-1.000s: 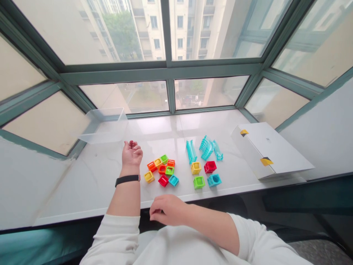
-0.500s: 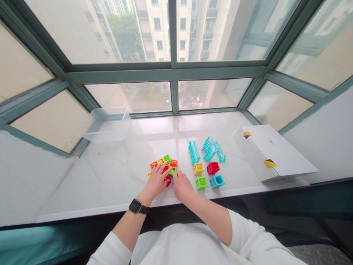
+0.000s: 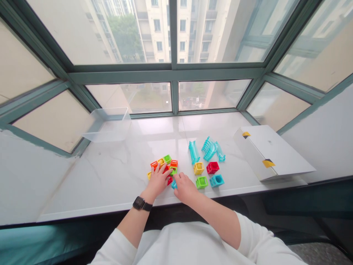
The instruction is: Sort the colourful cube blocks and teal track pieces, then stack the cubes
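My left hand (image 3: 159, 180) lies over a pile of hollow plastic toy blocks, fingers spread and touching them. Around its fingers show a green block (image 3: 167, 159), a yellow block (image 3: 161, 161), an orange-red block (image 3: 174, 163) and another green block (image 3: 173, 170). At the pile's near right edge, my right hand (image 3: 185, 187) is closed with its fingertips on a blue block (image 3: 174, 184), which is partly hidden. Right of that hand stand a yellow cube (image 3: 198, 168), a red cube (image 3: 213, 168), a green cube (image 3: 202, 182) and a blue cube (image 3: 217, 180).
Translucent teal track pieces (image 3: 194, 152) lie behind the cubes. A clear plastic bin (image 3: 110, 133) stands at the back left of the white sill (image 3: 116, 184). To the right sits a white box (image 3: 275, 151) with yellow-black tabs. Windows enclose the back and sides.
My right hand has shifted slightly right and toward me, and more of the blue block shows beside it. The left hand has stayed almost in place over the pile.
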`<state>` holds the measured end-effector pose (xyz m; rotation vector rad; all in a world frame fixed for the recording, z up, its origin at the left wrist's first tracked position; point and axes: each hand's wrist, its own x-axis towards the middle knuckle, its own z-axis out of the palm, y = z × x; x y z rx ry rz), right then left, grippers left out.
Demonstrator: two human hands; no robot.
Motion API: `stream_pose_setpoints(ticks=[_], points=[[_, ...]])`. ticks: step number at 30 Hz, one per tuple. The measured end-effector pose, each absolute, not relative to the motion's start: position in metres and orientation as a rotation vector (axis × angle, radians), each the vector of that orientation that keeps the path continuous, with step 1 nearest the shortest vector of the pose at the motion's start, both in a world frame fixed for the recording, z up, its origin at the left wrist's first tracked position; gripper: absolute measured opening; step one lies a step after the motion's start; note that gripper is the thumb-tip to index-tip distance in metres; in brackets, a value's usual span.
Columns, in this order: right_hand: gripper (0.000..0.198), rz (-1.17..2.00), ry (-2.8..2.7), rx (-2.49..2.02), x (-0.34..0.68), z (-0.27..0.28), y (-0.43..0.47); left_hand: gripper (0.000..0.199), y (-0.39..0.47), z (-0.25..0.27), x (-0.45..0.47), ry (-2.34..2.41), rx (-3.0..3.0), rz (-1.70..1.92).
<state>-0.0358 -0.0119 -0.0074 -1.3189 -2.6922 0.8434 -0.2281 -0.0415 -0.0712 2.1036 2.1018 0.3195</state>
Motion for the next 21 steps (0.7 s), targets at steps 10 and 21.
stream_pose_setpoints(ticks=[10, 21], points=[[0.061, 1.305, -1.957, -0.937, 0.029, 0.029, 0.001, 0.04, -0.057, -0.066, -0.219, 2.028, 2.051, 0.545], [0.078, 1.529, -1.628, -0.818, 0.052, 0.032, -0.004, 0.055, -0.085, 0.027, -0.157, 1.407, 1.357, 1.219]])
